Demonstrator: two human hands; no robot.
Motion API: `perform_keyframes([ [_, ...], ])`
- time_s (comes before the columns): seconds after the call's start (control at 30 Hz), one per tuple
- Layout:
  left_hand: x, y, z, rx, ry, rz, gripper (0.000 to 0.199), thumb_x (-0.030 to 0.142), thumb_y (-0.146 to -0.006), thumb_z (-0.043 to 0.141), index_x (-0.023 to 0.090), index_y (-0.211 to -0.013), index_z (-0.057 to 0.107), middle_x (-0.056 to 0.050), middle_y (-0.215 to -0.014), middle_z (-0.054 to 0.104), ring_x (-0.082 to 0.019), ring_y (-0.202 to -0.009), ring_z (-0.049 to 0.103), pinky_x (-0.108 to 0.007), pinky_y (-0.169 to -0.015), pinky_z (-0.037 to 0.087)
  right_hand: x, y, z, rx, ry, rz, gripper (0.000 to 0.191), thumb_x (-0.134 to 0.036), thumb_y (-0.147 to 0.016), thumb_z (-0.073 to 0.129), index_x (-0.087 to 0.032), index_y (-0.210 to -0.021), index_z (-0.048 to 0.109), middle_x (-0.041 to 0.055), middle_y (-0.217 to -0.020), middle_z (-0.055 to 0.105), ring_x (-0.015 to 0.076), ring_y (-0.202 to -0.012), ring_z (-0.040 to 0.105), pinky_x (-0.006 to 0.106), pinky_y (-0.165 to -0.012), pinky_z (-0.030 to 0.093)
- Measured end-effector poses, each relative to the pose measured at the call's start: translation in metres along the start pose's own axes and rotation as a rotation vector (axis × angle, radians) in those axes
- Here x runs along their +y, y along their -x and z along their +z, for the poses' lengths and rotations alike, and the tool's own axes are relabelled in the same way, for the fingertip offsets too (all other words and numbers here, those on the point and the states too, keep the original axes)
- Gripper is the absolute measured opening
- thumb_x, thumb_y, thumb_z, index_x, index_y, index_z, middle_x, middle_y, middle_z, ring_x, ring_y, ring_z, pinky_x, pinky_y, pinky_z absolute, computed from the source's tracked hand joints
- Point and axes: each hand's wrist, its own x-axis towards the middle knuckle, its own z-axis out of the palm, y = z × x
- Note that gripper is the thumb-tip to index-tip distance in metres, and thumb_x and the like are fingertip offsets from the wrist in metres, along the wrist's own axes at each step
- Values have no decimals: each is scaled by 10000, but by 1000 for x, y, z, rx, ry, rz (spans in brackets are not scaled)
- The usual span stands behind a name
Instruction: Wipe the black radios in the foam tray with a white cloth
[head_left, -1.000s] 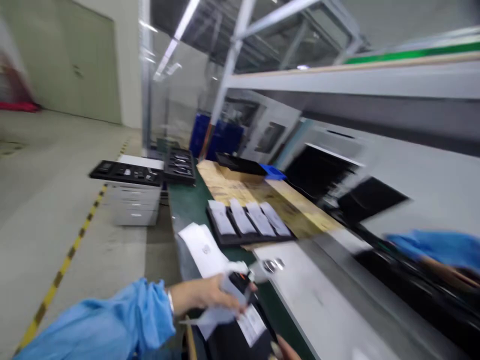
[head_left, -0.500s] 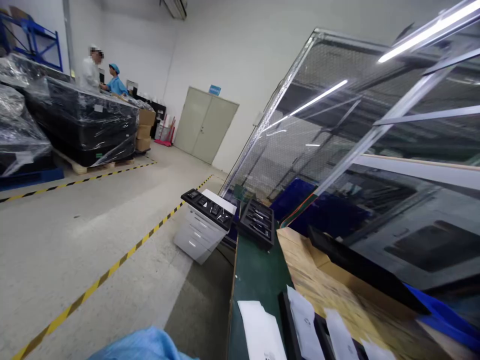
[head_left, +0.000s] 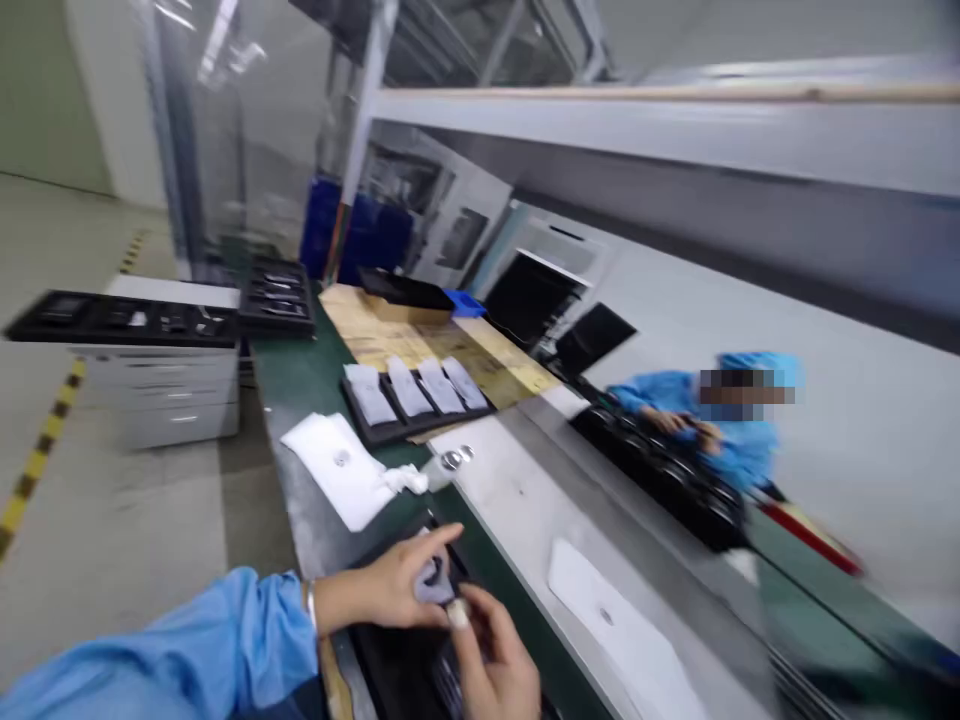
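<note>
My left hand (head_left: 397, 585) is curved around a small grey piece (head_left: 433, 582), its thumb and index finger spread above it. Close beside it, my right hand (head_left: 496, 655) pinches a small dark and whitish item between thumb and fingers; blur hides its shape. Both hands are over a black tray (head_left: 397, 660) on the green table (head_left: 289, 365). White sheets (head_left: 341, 465) with a printed mark lie beyond my left hand, with a crumpled white tissue (head_left: 405, 478) at their edge. Another black tray (head_left: 386, 433) holds several whitish pouches (head_left: 410, 393).
Metal-capped bottles (head_left: 450, 462) stand near the tissue. A white printed sheet (head_left: 622, 630) lies on the grey surface at right. Across the bench, a person in blue (head_left: 739, 440) handles something by black trays (head_left: 660, 470). Drawers (head_left: 172, 395) stand at left under a black tray (head_left: 120, 318).
The view has swung right and down from the floor and doors to the table. Both my hands, the black tray beneath them and the person across the bench have come into view.
</note>
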Motion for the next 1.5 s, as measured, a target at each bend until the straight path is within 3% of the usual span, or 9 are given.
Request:
perform_keyframes([
  [0.13, 4, -4, -9, -29, -12, 51, 904, 478, -840, 686, 265, -1553, 173, -66, -1108, 567, -200, -955, 575, -383, -913, 487, -18, -2, -6, -46, 3, -74, 238, -350, -935, 565, -208, -1113, 634, 27, -855, 647, 128, -641, 597, 241, -621, 514],
  [0.27, 8, -5, -5, -31, -32, 79, 889, 350, -837, 675, 291, -1550, 147, -42, -1079, 544, -172, -907, 567, -348, -860, 497, -24, -3, 0, -121, 66, -69, 260, -261, -930, 525, -214, -1170, 613, 29, -881, 653, 146, -704, 614, 247, -654, 482],
  [0.47, 10, -7, -10, -63, -72, 51, 912, 220, -800, 648, 283, -1553, 138, -62, -1173, 543, -191, -1010, 580, -370, -918, 489, -29, -21, 4, -267, 172, -6, 147, -149, -855, 474, -198, -822, 609, 26, -831, 645, 158, -729, 612, 250, -671, 417],
  [0.73, 2, -4, -28, -46, -90, -108, 1105, 302, -711, 801, 238, -1568, 106, -126, -1458, 441, -318, -1326, 454, -467, -1119, 382, -47, -46, -9, -104, -132, -114, 142, -201, -897, 485, -192, -784, 572, 11, -794, 597, 139, -726, 557, 243, -672, 396],
  [0.87, -1, -3, -30, -39, -61, -153, 1141, 318, -680, 828, 226, -1567, 117, -128, -1417, 498, -341, -1316, 467, -491, -1116, 388, -57, -56, -15, -66, -198, -200, 145, -210, -915, 509, -184, -791, 579, -5, -747, 535, 123, -690, 514, 242, -651, 377],
  [1.0, 11, -8, -28, -18, -119, -149, 1001, 332, -762, 752, 240, -1553, 146, -112, -1414, 505, -302, -1262, 523, -445, -1075, 432, -59, -59, -28, -22, -238, -202, 133, -221, -926, 542, -180, -816, 602, -9, -755, 544, 110, -678, 509, 235, -641, 383],
  [1.13, 27, -25, -19, -23, -489, -284, 956, 374, -839, 670, 222, -1571, 74, -172, -1463, 435, -329, -1274, 514, -460, -1043, 438, -32, -40, -46, 130, -299, 14, 122, -306, -928, 598, -192, -931, 640, -4, -804, 605, 112, -716, 544, 229, -677, 433],
  [1.3, 28, -51, 0, -213, -968, -505, 933, 427, -874, 624, 134, -1578, 87, -197, -1154, 562, -361, -958, 640, -466, -791, 517, 17, 17, -66, 266, -287, 318, 304, -459, -861, 655, -160, -917, 660, 21, -772, 616, 128, -681, 549, 235, -626, 446],
  [1.5, 33, -49, 30, -169, -1101, -242, 790, 421, -908, 603, 127, -1553, 253, -183, -1149, 558, -352, -1067, 535, -431, -827, 497, 49, 89, -83, 411, -253, 573, 450, -573, -764, 693, -139, -880, 685, 28, -702, 610, 120, -580, 513, 223, -529, 427],
])
